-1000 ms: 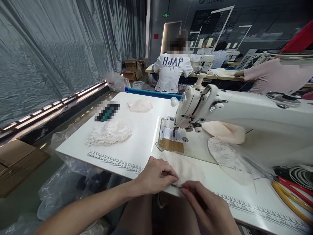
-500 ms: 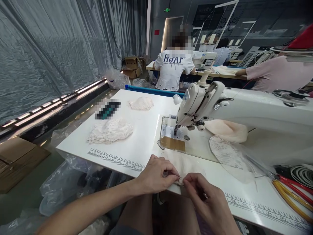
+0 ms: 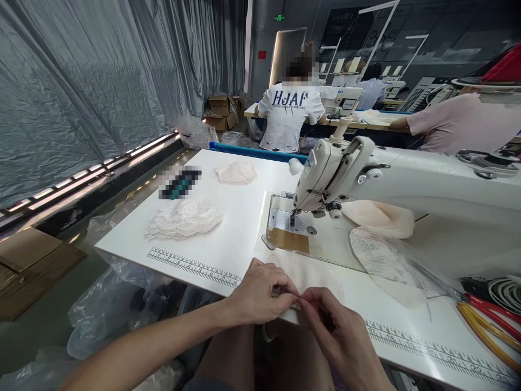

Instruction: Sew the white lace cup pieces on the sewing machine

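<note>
A sheer cream fabric piece (image 3: 313, 274) lies at the table's front edge, below the sewing machine (image 3: 325, 174). My left hand (image 3: 264, 290) pinches the near edge of this fabric between thumb and forefinger. Right beside it, my right hand (image 3: 336, 320) is closed in a pinch at the same edge, and the fingertips of both hands meet. The fingers cover the bit of cloth between them. Behind the fabric sit the needle plate (image 3: 280, 220) and presser foot. Lace-patterned pieces (image 3: 378, 255) lie under the machine's arm.
A stack of white lace pieces (image 3: 185, 220) and a pale fabric piece (image 3: 236, 174) lie on the left of the table. Scissors with yellow and red handles (image 3: 484, 326) rest at the right. A person in a white shirt (image 3: 291, 114) sits ahead.
My right hand has moved slightly left, so its fingertips now touch those of my left hand. The left hand stays nearly where it was.
</note>
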The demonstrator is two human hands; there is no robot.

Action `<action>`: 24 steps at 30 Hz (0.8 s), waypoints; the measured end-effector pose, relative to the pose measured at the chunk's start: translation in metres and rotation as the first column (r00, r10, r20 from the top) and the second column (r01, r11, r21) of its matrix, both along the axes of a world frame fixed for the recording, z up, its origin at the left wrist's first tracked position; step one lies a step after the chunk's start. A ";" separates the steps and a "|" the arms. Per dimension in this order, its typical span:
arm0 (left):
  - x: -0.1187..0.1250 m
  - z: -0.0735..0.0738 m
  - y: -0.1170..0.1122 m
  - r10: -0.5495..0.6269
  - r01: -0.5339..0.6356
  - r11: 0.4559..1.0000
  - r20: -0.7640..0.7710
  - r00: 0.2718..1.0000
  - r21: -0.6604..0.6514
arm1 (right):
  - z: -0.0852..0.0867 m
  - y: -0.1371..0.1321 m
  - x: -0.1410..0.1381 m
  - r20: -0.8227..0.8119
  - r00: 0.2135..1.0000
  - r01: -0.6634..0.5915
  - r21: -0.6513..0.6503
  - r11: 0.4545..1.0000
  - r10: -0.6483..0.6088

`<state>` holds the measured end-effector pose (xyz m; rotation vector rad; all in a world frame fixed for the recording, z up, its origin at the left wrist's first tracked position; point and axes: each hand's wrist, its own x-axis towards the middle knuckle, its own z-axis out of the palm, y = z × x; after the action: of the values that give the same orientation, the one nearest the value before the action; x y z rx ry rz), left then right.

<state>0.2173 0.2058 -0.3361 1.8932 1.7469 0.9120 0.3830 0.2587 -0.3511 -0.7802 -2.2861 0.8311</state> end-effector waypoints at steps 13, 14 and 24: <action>0.000 -0.002 0.000 0.005 -0.006 1.000 0.063 0.998 0.015 | -0.006 0.003 0.001 0.001 0.999 -0.036 -0.019 0.999 0.036; 0.000 -0.002 0.000 0.007 -0.008 1.000 0.075 0.997 0.014 | -0.005 0.004 0.001 0.001 0.999 -0.035 -0.019 0.999 0.035; 0.001 0.002 0.000 0.019 -0.014 0.999 0.145 0.989 -0.039 | -0.005 0.004 0.006 0.021 0.998 -0.058 0.038 0.998 0.057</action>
<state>0.2182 0.2056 -0.3342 1.7446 1.6840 0.9894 0.3889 0.2626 -0.3560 -0.7117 -2.3448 0.8062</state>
